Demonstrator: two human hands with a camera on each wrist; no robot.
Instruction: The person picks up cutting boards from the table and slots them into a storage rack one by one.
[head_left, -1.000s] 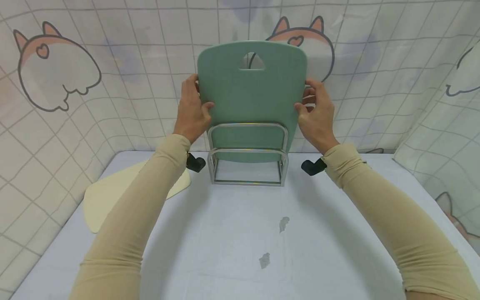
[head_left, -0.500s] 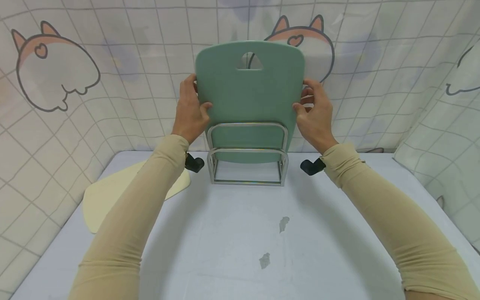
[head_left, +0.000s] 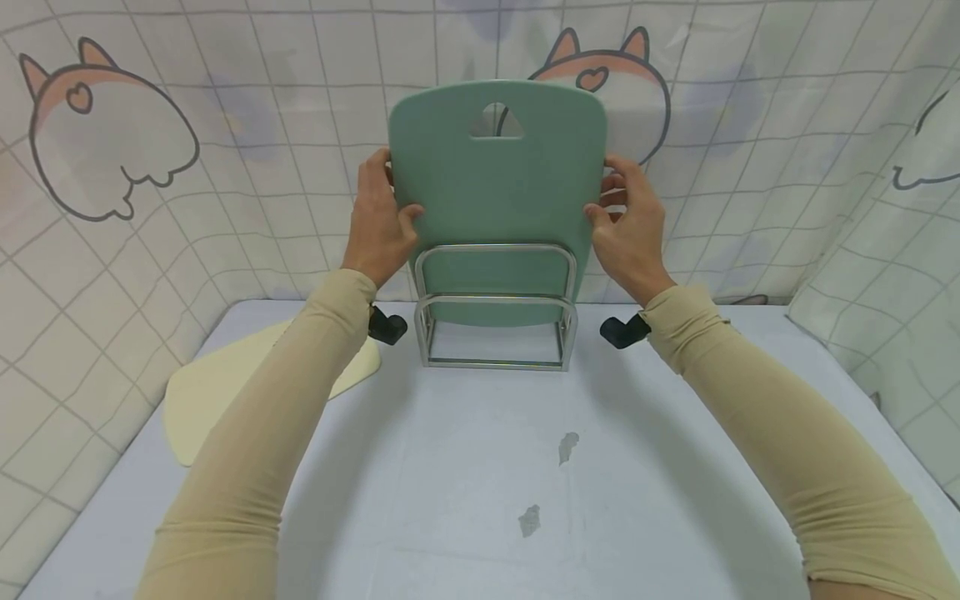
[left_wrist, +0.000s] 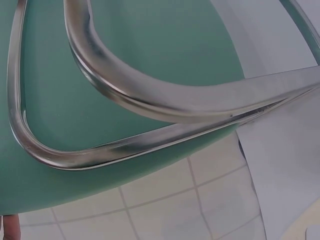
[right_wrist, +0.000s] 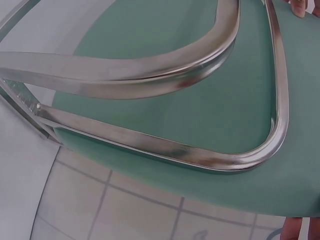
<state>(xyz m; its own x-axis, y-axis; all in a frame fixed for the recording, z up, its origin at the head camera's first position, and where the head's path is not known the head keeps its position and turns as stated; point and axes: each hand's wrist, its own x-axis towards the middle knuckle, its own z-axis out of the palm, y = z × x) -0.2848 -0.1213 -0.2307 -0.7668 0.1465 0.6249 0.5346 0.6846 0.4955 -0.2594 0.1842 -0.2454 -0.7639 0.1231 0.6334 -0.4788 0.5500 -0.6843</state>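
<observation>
A green cutting board (head_left: pixel 498 187) with a cut-out near its top stands upright, its lower part behind two hoops of a metal rack (head_left: pixel 495 298). My left hand (head_left: pixel 380 221) grips the board's left edge, thumb on the front face and fingers around behind. On the opposite edge, my right hand (head_left: pixel 628 229) pinches it in the same way. Both wrist views show the rack's tubes close up, crossing in front of the green face. Fingertips (left_wrist: pixel 11 227) peek out at the board's edge in the left wrist view, and fingers (right_wrist: pixel 291 230) likewise in the right wrist view.
A pale yellow board (head_left: pixel 217 392) lies flat at the left of the white table (head_left: pixel 450 467), partly under my left forearm. A patterned curtain (head_left: pixel 300 167) closes off the back and both sides. Black wrist mounts (head_left: pixel 388 325) flank the rack.
The green cutting board's upper part has shifted slightly left, with both hands moving along with it. Both hands keep their grip, and the rack stays in place.
</observation>
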